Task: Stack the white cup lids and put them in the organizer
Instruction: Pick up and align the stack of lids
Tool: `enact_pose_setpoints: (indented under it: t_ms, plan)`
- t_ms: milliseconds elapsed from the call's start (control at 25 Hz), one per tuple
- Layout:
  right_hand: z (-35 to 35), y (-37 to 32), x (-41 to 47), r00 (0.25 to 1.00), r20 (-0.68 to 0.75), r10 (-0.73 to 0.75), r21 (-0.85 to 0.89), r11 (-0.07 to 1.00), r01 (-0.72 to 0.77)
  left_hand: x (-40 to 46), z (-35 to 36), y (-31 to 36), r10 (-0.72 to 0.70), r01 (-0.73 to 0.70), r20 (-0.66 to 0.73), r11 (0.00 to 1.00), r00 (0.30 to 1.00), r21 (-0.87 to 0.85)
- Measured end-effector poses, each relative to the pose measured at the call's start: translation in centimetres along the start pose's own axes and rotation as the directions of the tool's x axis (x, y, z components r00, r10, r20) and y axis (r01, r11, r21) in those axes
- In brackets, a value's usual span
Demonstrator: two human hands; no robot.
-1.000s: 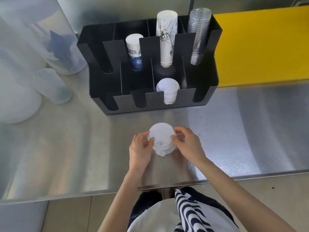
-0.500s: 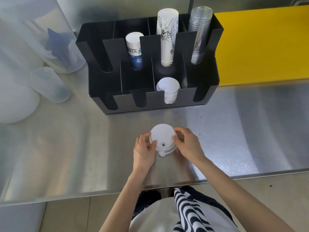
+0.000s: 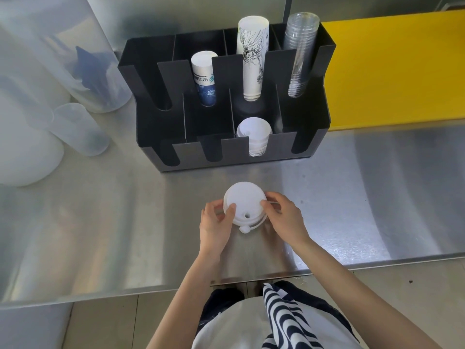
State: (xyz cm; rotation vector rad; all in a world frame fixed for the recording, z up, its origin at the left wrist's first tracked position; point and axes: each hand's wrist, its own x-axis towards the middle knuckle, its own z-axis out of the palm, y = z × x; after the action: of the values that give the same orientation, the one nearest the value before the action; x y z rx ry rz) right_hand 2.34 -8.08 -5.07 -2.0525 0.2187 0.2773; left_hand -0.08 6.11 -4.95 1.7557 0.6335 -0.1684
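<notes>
Fingers [image 3: 231,207] of both hands pinching stack of white lids [image 3: 244,204], on steel counter [image 3: 125,222], near black organizer [image 3: 226,157]

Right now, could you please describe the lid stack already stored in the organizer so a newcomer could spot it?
Find the black organizer on the steel counter. In its front row, the white lid stack fills the third slot from the left, the only occupied front slot.

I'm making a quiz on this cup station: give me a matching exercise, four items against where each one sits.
Items:
1. clear cup stack
2. lids in organizer
3. lid stack
4. yellow board

Places:
A. front row slot
B. right of the organizer
C. back right slot
D. held between left hand and right hand

Pairs: 1-C, 2-A, 3-D, 4-B
</notes>
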Motion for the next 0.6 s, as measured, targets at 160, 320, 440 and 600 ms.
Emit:
enact_pose_setpoints:
  t_ms: [160, 320, 440, 600]
  plan:
    - [-0.6, -0.6, -0.2, 0.999, 0.024, -0.027, 0.038, 0.999, 0.027, -0.3, -0.6, 0.1, -0.134, 0.143, 0.053, 0.955, 0.99, -0.262]
    - [-1.3, -1.4, -0.3, 0.987, 0.141, 0.071, 0.072, 0.994, -0.082, -0.4, -1.4, -0.3, -0.151, 0.161, 0.058, 0.938, 0.987, -0.307]
    - [-1.2, -1.6, -1.0, 0.944, 0.28, 0.175, 0.026, 0.982, -0.189, -0.5, -2.1, 0.1, -0.137, 0.143, 0.041, 0.921, 0.99, -0.363]
    - [0.2, -1.6, -2.2, 0.879, 0.429, 0.209, 0.121, 0.951, -0.285, -1.0, -2.2, 0.7, -0.084, 0.1, 0.06, 0.927, 0.995, -0.361]
